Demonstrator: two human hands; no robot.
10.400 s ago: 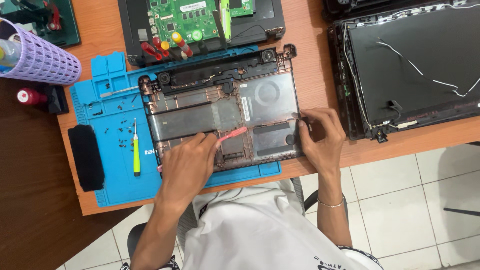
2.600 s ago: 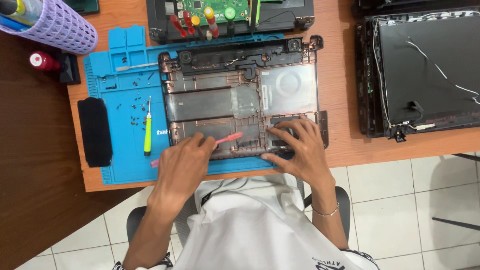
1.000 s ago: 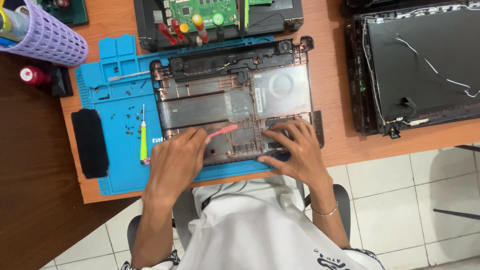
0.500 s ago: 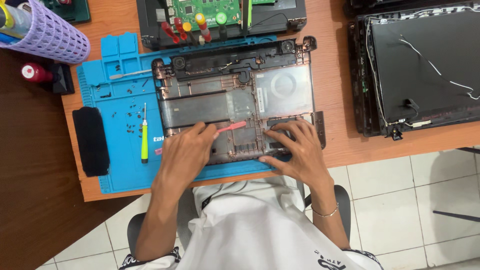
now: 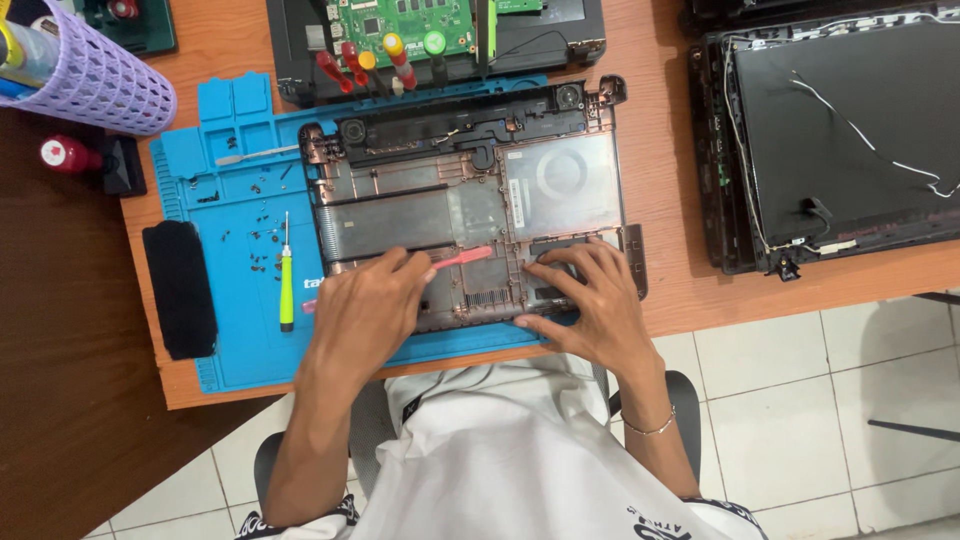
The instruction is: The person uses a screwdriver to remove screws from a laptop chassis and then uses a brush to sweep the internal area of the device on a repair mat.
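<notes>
Pink pry tool [image 5: 462, 257] in left hand [image 5: 365, 310] lies crosswise, tip pointing right.

Left hand [image 5: 370, 310]: grips a pink pry tool [image 5: 462, 257], tip inside the laptop base [image 5: 470, 190].
Right hand [image 5: 585, 300]: fingers spread on the base's near right corner.
Mat [image 5: 225, 160]: blue, under the base; screwdriver [image 5: 287, 280] and loose screws [image 5: 262, 240] on it.

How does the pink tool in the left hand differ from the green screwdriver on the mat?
The pink tool is held by the left hand over the laptop base; the green screwdriver lies untouched on the blue mat. The pink tool points sideways, the green screwdriver up-down in the view. Both are slim hand tools.
</notes>
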